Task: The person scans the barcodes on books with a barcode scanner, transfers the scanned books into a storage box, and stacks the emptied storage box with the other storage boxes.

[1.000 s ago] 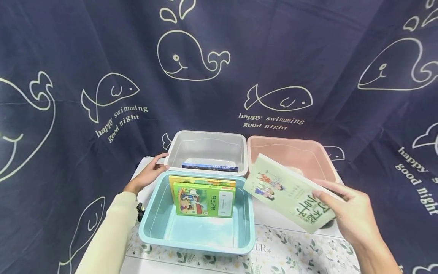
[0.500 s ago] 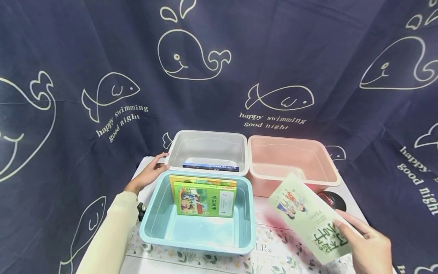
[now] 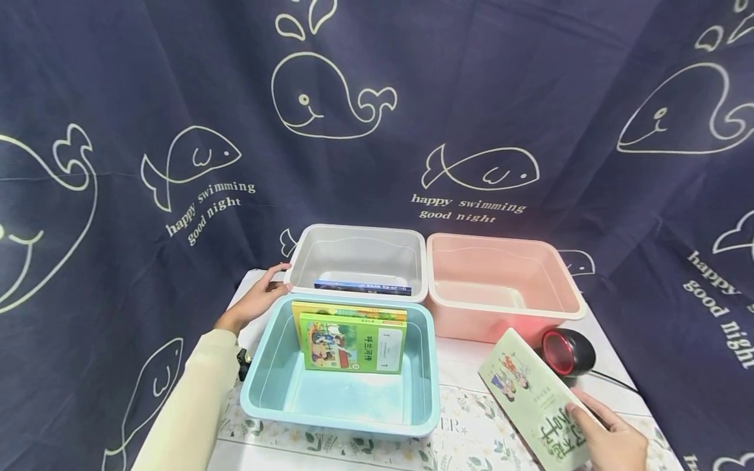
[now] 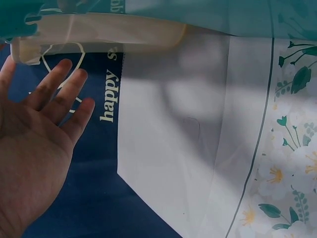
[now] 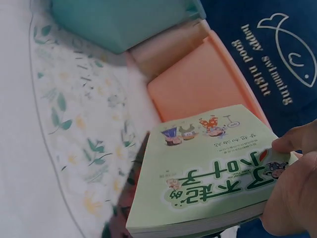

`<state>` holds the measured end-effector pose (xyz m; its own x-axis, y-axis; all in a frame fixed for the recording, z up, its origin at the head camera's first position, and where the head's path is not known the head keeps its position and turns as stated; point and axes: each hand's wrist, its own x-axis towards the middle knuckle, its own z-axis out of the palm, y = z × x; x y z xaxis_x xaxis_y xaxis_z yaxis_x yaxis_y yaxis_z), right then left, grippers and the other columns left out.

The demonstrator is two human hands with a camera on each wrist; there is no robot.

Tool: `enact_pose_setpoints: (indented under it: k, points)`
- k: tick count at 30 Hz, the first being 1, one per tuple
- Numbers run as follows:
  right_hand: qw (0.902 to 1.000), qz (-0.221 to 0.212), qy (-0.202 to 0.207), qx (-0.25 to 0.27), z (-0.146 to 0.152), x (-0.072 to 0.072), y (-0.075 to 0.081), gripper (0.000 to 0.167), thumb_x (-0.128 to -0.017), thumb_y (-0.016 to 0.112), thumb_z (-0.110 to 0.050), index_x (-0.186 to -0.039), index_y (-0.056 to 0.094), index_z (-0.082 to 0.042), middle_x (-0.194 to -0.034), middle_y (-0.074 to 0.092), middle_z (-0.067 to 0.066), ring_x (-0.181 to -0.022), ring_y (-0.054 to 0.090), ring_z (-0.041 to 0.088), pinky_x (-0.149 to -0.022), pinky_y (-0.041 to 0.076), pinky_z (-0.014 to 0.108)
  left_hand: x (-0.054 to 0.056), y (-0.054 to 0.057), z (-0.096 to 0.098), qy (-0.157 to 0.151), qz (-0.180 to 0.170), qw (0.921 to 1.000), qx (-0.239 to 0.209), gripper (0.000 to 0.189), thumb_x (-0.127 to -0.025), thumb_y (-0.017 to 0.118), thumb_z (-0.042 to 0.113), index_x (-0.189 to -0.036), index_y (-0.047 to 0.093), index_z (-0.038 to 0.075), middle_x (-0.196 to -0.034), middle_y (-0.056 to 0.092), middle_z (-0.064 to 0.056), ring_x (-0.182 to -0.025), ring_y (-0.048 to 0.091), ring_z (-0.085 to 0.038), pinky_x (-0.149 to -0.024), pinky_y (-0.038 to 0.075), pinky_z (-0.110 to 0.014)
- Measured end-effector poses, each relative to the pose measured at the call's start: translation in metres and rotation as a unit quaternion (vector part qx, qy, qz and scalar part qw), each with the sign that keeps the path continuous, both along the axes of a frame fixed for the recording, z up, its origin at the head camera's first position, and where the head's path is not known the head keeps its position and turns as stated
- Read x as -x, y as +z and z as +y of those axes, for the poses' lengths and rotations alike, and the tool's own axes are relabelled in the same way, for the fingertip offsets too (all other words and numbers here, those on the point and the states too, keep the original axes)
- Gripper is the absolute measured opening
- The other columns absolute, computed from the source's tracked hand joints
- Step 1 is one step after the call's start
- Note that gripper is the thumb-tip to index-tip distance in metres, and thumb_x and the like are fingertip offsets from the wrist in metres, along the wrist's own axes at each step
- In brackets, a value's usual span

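Note:
My right hand [image 3: 615,441] pinches a pale green book [image 3: 533,399] by its right edge, thumb on the cover. In the head view the book is tilted, to the right of the blue bin and just in front of a black device with a glowing red ring [image 3: 567,353]. The right wrist view shows its illustrated cover [image 5: 198,148] and page edges. My left hand [image 3: 259,301] lies at the left side of the grey bin [image 3: 359,235], fingertips right at its rim. In the left wrist view the left hand [image 4: 42,129] has its fingers extended and spread.
A blue bin [image 3: 338,428] in front holds a green book [image 3: 353,343] and a yellow book [image 3: 347,310] standing upright. A blue-spined book [image 3: 362,288] is in the grey bin. The pink bin [image 3: 501,320] stands at the back right. A cable [image 3: 615,381] runs from the black device.
My right hand has moved the pale green book down and to the right, away from the pink bin, uncovering the black device. My left hand has stayed at the grey bin.

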<state>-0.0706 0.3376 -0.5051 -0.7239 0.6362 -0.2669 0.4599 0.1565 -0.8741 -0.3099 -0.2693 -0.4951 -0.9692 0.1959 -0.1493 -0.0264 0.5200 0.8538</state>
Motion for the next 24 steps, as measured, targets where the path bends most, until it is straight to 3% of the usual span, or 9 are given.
enact_pose_setpoints:
  k: [6,12,15,19,24]
  points:
    - [0.9999,-0.010,-0.003,0.003,0.005,0.002,-0.009,0.035,-0.092,0.079,-0.033,-0.126,0.075,-0.031,-0.063,0.065,-0.036,-0.061,0.066,-0.004,-0.056,0.053,0.018,-0.001,0.000,0.000,-0.002,-0.001,1.0000,0.005,0.065,-0.108,0.053,0.038,-0.163,0.022,0.026,-0.144,0.058,-0.026,-0.132,0.058,-0.040,-0.115,0.040,-0.062]
    - [0.9999,0.004,-0.005,0.009,0.001,0.004,0.004,0.029,-0.091,0.080,-0.029,-0.120,0.078,-0.035,-0.063,0.067,-0.033,-0.060,0.066,-0.001,-0.056,0.053,0.020,0.000,0.000,0.001,-0.002,0.000,1.0000,0.006,0.065,-0.108,0.053,0.037,-0.163,0.022,0.025,-0.145,0.057,-0.027,-0.133,0.057,-0.040,-0.116,0.039,-0.062]
    - [0.9977,0.044,-0.015,0.049,-0.003,0.008,0.018,0.029,-0.089,0.083,-0.020,-0.115,0.080,-0.032,-0.067,0.071,-0.029,-0.061,0.068,-0.002,-0.055,0.055,0.019,0.000,0.000,0.000,0.002,-0.002,1.0000,0.004,0.065,-0.107,0.053,0.037,-0.163,0.022,0.025,-0.144,0.058,-0.025,-0.133,0.057,-0.038,-0.115,0.040,-0.061]
    - [0.9874,0.115,-0.010,0.107,-0.009,0.014,0.041,0.032,-0.086,0.084,-0.009,-0.114,0.081,-0.023,-0.076,0.075,-0.026,-0.068,0.071,-0.002,-0.058,0.057,0.018,0.001,-0.001,-0.001,0.003,-0.001,1.0000,0.002,0.065,-0.107,0.055,0.037,-0.163,0.023,0.026,-0.143,0.060,-0.024,-0.132,0.058,-0.038,-0.115,0.040,-0.060]
    - [0.9712,0.195,0.059,0.123,-0.014,0.019,0.073,0.034,-0.088,0.081,-0.002,-0.120,0.079,-0.014,-0.089,0.080,-0.017,-0.077,0.075,-0.001,-0.064,0.059,0.018,0.001,-0.001,0.000,-0.004,0.006,1.0000,0.001,0.068,-0.107,0.055,0.037,-0.164,0.021,0.023,-0.143,0.060,-0.027,-0.133,0.058,-0.041,-0.115,0.040,-0.062]
